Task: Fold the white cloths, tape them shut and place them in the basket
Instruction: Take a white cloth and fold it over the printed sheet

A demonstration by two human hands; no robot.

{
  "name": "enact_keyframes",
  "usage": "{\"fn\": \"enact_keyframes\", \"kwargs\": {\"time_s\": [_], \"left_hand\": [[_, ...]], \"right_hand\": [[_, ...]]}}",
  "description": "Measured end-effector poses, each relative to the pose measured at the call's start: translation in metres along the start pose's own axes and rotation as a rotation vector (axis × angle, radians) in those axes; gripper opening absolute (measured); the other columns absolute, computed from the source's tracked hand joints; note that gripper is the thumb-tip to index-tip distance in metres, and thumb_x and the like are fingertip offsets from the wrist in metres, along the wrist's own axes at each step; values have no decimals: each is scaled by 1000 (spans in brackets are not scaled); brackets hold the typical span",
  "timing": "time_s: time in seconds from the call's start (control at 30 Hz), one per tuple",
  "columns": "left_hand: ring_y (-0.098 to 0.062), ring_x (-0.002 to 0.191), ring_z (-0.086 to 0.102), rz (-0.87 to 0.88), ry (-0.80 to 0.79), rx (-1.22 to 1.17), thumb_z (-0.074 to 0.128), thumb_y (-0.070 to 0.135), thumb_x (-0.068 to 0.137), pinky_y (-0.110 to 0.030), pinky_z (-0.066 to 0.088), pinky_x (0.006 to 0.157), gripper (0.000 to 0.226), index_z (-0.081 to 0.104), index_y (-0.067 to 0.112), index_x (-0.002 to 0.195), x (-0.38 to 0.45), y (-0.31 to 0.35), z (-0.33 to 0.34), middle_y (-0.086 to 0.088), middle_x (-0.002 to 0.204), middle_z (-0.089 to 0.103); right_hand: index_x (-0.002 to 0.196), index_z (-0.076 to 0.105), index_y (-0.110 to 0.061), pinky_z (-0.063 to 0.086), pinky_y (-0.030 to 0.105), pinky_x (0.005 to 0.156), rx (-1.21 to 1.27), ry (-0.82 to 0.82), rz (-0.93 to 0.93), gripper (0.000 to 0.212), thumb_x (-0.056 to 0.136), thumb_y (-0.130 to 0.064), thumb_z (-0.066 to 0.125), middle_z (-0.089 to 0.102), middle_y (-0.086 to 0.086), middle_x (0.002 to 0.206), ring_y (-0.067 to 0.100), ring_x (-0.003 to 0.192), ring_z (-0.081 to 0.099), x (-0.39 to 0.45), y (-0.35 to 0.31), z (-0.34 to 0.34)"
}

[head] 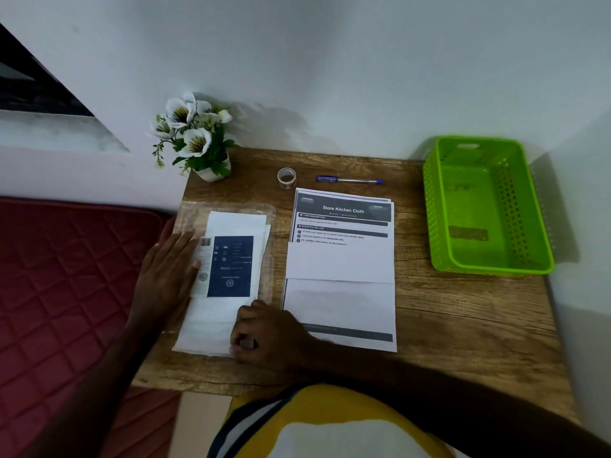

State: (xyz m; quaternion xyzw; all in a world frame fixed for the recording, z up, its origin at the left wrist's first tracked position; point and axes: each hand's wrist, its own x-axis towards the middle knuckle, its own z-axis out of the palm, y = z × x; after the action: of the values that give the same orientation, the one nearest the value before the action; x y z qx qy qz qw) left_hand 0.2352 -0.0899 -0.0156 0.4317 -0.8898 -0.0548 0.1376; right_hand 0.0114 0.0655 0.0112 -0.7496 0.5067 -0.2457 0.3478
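Observation:
A clear plastic pack of white cloths (228, 312) with a dark blue label lies at the table's left side. My left hand (168, 269) rests flat on the pack's left edge, fingers straight. My right hand (267, 335) has its fingers curled at the pack's near right corner and pinches the cloth edge there. A small roll of clear tape (286, 177) stands upright at the back of the table. The green perforated basket (439, 219) sits at the far right with nothing in it.
An instruction sheet (340, 292) titled "Store Kitchen Cloth" lies mid-table with a white slip over it. A blue pen (348, 180) lies behind it. A potted white flower (195, 137) stands at the back left corner. A red quilted mattress (66, 276) adjoins the table's left.

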Motion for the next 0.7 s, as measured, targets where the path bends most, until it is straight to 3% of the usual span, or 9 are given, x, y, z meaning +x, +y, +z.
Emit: {"fn": "enact_keyframes", "kwargs": {"time_s": [0.13, 0.23, 0.4, 0.53, 0.7], "left_hand": [[-29, 150, 37, -7, -10, -21, 38, 33, 105, -56, 30, 120, 54, 45, 8, 152, 6, -1, -5, -12, 160, 42], [-27, 151, 35, 22, -32, -34, 37, 35, 106, -53, 27, 122, 55, 42, 9, 154, 8, 1, -7, -10, 161, 40], [-24, 153, 30, 51, -73, -43, 34, 35, 106, -52, 24, 124, 54, 41, 10, 155, 8, 8, -7, -8, 164, 36], [-25, 153, 30, 79, -87, -33, 33, 36, 106, -52, 22, 124, 56, 41, 10, 155, 10, 4, -7, -8, 164, 35], [-32, 148, 40, 81, -61, -38, 36, 33, 105, -57, 29, 119, 54, 47, 7, 151, 14, 6, -10, -13, 159, 42]], "right_hand": [[96, 69, -16, 49, 33, 78, 85, -18, 36, 14, 95, -30, 69, 69, -1, 100, 13, 96, 56, 1, -12, -14], [103, 66, -20, 45, 27, 74, 111, -21, 45, 13, 99, -32, 63, 70, -1, 94, 11, 87, 60, 1, -22, -22], [108, 57, -22, 54, 39, 75, 226, -51, 76, 12, 104, -33, 55, 71, 0, 95, 13, 85, 64, 1, -36, -33], [109, 53, -28, 57, 31, 74, 365, -22, 127, 14, 105, -41, 50, 72, -4, 102, 7, 92, 67, 0, -47, -47], [104, 54, -33, 62, 54, 67, 685, 41, 253, 11, 104, -44, 51, 62, -16, 73, 11, 69, 63, -2, -62, -71]]}}
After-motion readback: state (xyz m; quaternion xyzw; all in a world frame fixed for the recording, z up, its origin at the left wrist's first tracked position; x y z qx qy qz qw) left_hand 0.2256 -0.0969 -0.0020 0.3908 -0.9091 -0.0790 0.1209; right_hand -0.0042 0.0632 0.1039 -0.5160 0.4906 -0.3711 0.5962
